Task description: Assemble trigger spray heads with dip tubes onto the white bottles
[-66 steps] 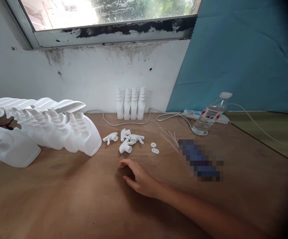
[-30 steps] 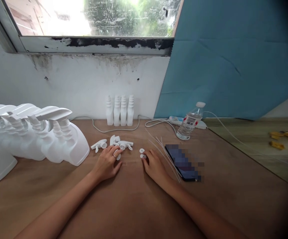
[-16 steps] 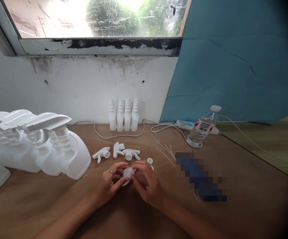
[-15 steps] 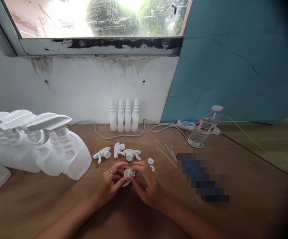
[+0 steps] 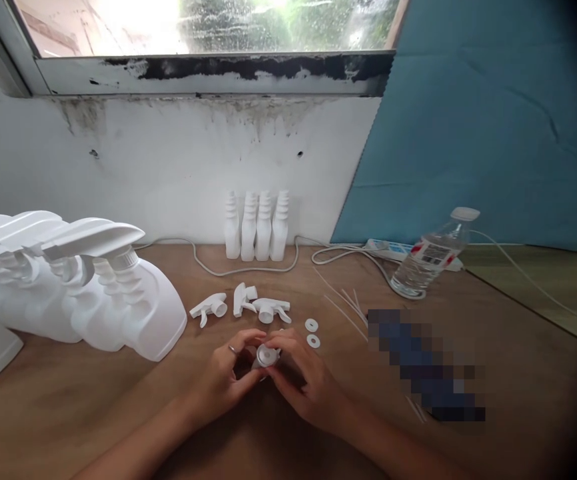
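Observation:
A white trigger spray head is pinched between both hands, its round collar opening facing up toward me; a pale disc shows inside. My left hand, with a ring on one finger, grips it from the left with thumb and fingers. From the other side, the thumb and fingertips of my right hand close on its rim. Most of its trigger and body is hidden by my fingers. Just beyond lie a left spray head, a middle spray head and a right spray head. Two flat white washers rest beyond my right hand.
Large white spray bottles crowd the left side. Small white bottles stand against the wall. Thin tubes lie right of the washers, near a blurred dark item. A leaning water bottle, power strip and cable are behind.
Both hands stay on the spray head, whose collar now faces more toward me, showing the disc inside. The view has shifted slightly, and the nearer washer is now fully uncovered.

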`<state>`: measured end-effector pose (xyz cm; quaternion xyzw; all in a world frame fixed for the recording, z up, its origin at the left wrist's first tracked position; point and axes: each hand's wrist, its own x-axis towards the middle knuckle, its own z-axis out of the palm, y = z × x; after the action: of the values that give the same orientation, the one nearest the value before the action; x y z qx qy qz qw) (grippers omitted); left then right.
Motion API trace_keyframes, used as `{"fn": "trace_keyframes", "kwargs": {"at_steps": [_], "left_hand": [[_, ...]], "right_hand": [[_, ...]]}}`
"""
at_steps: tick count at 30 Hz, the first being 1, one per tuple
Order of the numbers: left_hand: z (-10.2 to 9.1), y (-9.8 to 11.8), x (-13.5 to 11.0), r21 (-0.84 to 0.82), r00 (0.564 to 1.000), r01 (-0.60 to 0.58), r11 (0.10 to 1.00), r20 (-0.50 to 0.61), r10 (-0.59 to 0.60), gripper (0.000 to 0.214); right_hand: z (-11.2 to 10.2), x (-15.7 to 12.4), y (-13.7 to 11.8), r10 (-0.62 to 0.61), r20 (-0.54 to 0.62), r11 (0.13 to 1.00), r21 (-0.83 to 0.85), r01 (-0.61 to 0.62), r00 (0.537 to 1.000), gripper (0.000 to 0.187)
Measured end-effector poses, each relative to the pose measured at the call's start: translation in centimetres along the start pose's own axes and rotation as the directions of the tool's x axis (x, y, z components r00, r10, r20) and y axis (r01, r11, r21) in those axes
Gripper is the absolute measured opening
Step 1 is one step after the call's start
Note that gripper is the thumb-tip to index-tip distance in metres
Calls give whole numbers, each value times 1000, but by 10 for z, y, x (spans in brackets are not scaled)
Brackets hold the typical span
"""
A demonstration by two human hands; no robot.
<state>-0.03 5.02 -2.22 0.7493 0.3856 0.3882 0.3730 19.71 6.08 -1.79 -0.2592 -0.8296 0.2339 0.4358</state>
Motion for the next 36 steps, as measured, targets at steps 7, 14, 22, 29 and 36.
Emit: {"fn": "trace_keyframes", "kwargs": {"at_steps": [7,14,22,29,36], "left_hand": [[1,-5,-1,50,999,-44,998,3,44,23],[-3,-6,1,172,968,-247,954,77,237,32],[-3,-4,0,205,974,-225,953,74,214,27],[-1,-4,-2,270,990,-140,953,50,131,21],[1,0,1,340,982,-187,922,75,171,29]], "right_hand": [[0,-6,5,-17,-8,996,-85,16,1000,23],[-3,-6,-1,-37,76,961,-271,56,996,28],[-2,-4,0,-62,72,957,-279,80,995,26],[-8,-7,7,-3,-118,992,-123,-11,993,24],[-45,-19,26,136,-291,815,-511,-274,947,14]]}}
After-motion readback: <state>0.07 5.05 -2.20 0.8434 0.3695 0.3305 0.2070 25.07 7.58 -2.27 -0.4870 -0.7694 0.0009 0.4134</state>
